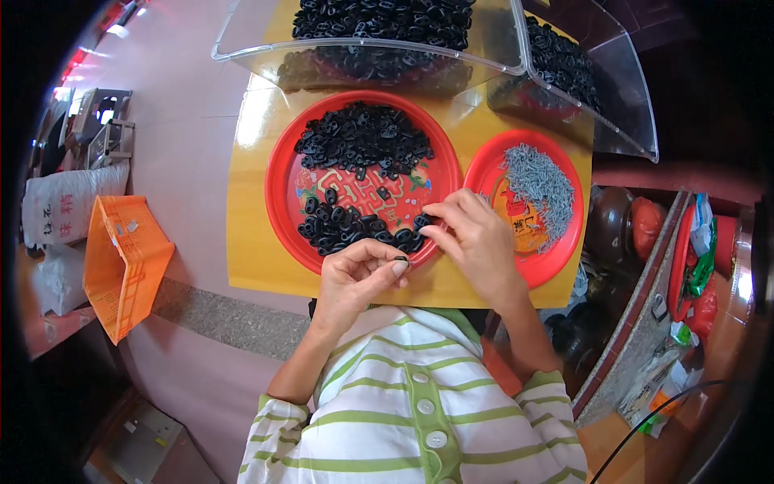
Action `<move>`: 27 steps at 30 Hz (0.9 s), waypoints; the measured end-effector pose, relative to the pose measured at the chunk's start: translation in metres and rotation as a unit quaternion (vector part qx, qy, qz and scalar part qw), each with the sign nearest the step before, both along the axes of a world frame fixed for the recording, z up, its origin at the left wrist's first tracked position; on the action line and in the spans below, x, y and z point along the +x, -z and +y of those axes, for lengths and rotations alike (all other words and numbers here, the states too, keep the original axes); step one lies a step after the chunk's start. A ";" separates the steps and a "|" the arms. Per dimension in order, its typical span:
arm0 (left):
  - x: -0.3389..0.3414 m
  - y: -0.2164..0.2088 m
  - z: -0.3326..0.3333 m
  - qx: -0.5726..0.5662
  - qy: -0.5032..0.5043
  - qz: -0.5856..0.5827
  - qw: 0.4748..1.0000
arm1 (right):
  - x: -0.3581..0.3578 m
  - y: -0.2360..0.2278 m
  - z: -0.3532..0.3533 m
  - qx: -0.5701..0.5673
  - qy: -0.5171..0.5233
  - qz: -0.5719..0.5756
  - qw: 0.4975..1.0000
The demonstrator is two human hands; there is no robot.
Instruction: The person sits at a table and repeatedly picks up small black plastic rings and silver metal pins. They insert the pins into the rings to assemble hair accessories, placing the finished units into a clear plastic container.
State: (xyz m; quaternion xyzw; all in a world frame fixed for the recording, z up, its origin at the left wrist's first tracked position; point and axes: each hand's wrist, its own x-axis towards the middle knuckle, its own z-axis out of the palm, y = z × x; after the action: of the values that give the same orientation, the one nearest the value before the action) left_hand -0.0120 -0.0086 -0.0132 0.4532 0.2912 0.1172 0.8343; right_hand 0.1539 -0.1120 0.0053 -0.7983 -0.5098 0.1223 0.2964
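Near the front rim of a large red round tray (276, 211), my left hand (355, 281) pinches a small black plastic part (401, 259) between thumb and fingers; most of it is hidden. My right hand (477, 242) is at the tray's right rim, its thumb and forefinger closing on another black part (422, 220) at the edge of the near pile. That near pile of black parts (343, 228) lies along the tray's front. Farther back in the same tray is a larger heap of flatter black pieces (363, 137).
On the right, a smaller red plate (477, 158) holds a heap of grey screw-like pins (542, 189). Two clear bins of black parts, one on the left (367, 42) and one on the right (625, 121), stand at the yellow table's (250, 242) back. An orange crate (113, 302) is off to the left.
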 end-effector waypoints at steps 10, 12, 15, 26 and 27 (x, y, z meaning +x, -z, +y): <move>0.005 -0.002 0.006 -0.017 -0.018 -0.001 1.000 | -0.005 0.002 0.003 0.013 -0.020 0.007 1.000; 0.007 -0.003 0.006 -0.019 -0.023 -0.008 1.000 | -0.008 0.000 0.000 0.029 0.006 0.068 0.997; 0.010 -0.003 0.005 -0.004 -0.038 -0.036 0.999 | -0.015 -0.005 -0.002 0.057 0.054 0.191 0.978; 0.024 -0.016 0.003 0.017 -0.071 -0.036 0.997 | -0.021 -0.009 -0.004 0.218 0.114 0.567 0.786; 0.025 -0.017 0.003 0.018 -0.078 -0.037 0.996 | -0.022 -0.008 -0.002 0.223 0.122 0.576 0.777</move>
State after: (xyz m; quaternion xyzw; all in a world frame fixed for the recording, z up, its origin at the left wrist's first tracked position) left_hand 0.0135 -0.0056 0.0037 0.4398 0.2923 0.2039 0.8243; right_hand 0.1323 -0.1144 0.0133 -0.5460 -0.1558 0.4052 0.7165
